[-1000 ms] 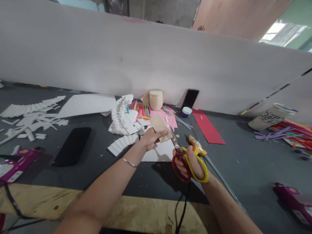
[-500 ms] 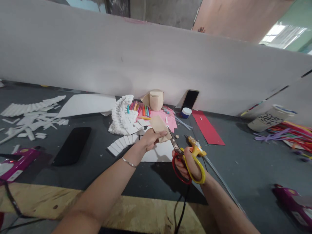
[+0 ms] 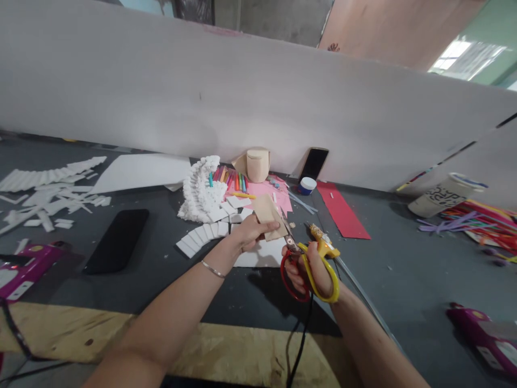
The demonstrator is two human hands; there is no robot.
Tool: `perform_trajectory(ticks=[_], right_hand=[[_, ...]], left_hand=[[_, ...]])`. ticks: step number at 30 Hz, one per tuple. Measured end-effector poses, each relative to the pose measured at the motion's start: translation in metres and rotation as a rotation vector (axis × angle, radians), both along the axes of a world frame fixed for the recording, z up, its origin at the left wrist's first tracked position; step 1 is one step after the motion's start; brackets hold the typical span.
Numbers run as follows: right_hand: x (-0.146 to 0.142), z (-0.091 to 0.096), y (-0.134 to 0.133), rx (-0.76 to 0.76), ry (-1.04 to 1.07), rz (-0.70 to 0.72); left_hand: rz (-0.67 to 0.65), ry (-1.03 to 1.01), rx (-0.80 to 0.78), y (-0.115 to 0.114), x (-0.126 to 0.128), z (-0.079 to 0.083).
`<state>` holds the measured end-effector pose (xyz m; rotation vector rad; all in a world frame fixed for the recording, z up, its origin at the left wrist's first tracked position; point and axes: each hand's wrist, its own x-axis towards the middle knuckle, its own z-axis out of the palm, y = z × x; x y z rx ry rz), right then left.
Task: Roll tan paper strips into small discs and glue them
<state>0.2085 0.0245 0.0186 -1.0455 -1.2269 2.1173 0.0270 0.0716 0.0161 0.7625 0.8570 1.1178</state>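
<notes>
Tan card scrap (image 3: pixel 265 211) pinched by thumb and fingers of left hand (image 3: pixel 252 233), above white card sheet (image 3: pixel 262 254). Right?

Right hand (image 3: pixel 310 272) looped through red-and-yellow steel scissors (image 3: pixel 287 233), tips at card edge; blade spread unclear.

Risk?

Card slipping could put blades on left fingers. Yellow glue gun (image 3: pixel 322 242) close by could snag.

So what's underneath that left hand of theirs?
Below the left hand lie a white sheet and a row of small white tiles. The hand and the tan card it holds cover whatever lies directly beneath them, so that part can't be seen.
</notes>
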Motion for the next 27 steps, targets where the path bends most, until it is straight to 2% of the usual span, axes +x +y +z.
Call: perform_trajectory(ticks=[8, 13, 22, 27], right_hand=[[0.004, -0.002, 0.001, 0.001, -0.020, -0.095], [0.002, -0.003, 0.000, 0.013, -0.011, -0.098], [-0.003, 0.007, -0.002, -0.043, 0.055, -0.095], [-0.002, 0.006, -0.002, 0.003, 0.004, -0.110]], left_hand=[[0.018, -0.010, 0.011, 0.004, 0.000, -0.011], [0.011, -0.019, 0.012, 0.004, -0.001, -0.010], [-0.076, -0.020, 0.058, 0.001, 0.001, -0.014], [-0.075, -0.006, 0.066, 0.000, 0.002, -0.016]])
